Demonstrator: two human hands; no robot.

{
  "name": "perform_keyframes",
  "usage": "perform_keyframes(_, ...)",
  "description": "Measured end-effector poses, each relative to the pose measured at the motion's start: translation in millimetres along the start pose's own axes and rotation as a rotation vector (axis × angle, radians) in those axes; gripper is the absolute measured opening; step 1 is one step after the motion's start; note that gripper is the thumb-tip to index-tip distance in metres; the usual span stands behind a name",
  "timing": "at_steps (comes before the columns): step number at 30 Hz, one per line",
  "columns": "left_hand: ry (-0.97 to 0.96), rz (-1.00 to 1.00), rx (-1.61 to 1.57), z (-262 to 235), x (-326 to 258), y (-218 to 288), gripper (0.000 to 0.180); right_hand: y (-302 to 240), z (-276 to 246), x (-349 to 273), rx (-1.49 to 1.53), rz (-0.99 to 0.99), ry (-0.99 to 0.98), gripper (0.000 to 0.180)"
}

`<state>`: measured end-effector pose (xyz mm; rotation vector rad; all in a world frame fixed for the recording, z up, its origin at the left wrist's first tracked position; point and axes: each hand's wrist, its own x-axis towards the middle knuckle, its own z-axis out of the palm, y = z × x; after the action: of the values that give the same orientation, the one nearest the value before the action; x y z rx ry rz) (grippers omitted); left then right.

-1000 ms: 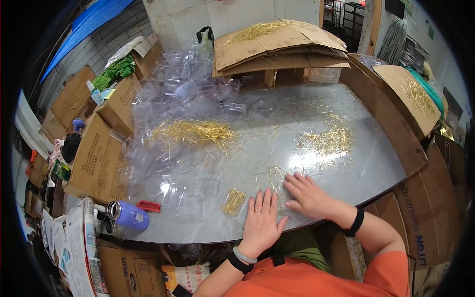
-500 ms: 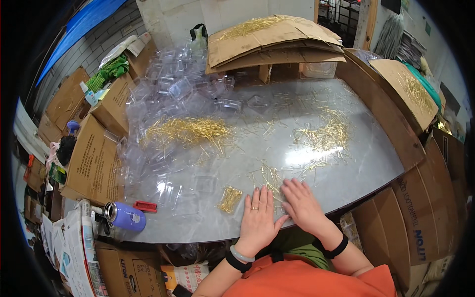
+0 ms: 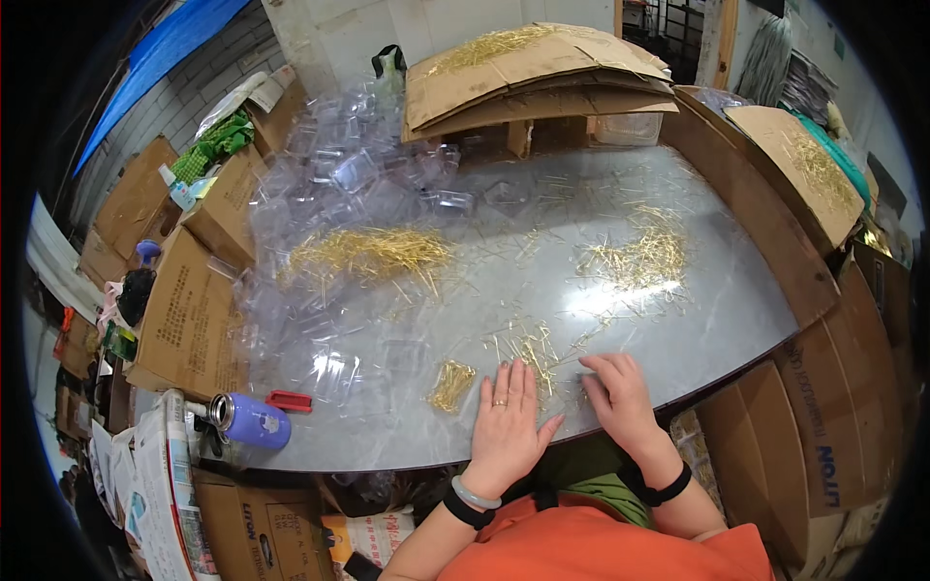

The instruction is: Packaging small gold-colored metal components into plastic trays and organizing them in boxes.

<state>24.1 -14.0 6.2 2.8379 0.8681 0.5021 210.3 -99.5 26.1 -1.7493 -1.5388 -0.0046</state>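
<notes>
**Bright overhead light, strong fisheye bend**

You work in even, bright light that falls from above. It bounces off the grey table (image 3: 678, 320) as a white glare patch just beyond your right hand (image 3: 620, 397), washing out the gold pins (image 3: 639, 257) there. The clear plastic trays (image 3: 358, 184) catch small highlights. Shadows under your hands are soft and short. The centre is sharp; toward the rim straight edges bow, detail smears, and a black ring closes the frame.

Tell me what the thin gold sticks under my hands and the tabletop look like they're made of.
Gold sticks: likely thin metal pins, judging by their bright yellow glint, though gilt plastic is possible. Tabletop: grey, marbled, glossy, probably polished stone or laminate, since it mirrors the lamp glare.
</notes>
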Motion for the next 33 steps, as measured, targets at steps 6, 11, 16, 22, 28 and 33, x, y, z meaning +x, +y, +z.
perform_keyframes(6,0.037,0.01,-0.085,-7.1,3.5,3.0,0.094,-6.8,5.5,-15.3,0.073,-0.05,-0.108,0.031)
perform_keyframes(11,0.115,-0.146,-0.185,-10.3,0.8,8.4,0.097,-5.2,4.0,-6.1,0.009,0.023,-0.064,0.03)
perform_keyframes(16,0.149,-0.094,-0.278,-2.8,1.4,-1.7,0.069,-9.0,7.1,-7.9,-0.056,-0.066,-0.086,0.024)
perform_keyframes(22,0.143,0.023,-0.402,-6.1,4.9,-8.5,0.034,-2.4,11.6,-11.0,-0.216,0.12,0.054,0.026)
perform_keyframes(28,0.164,0.12,-0.445,-2.2,2.4,-14.1,0.029,-2.3,26.3,4.6,-0.247,0.076,0.062,0.03)
perform_keyframes(33,0.167,0.175,-0.44,1.6,1.2,-18.9,0.026,-9.7,22.9,12.3,-0.184,0.056,-0.064,0.03)
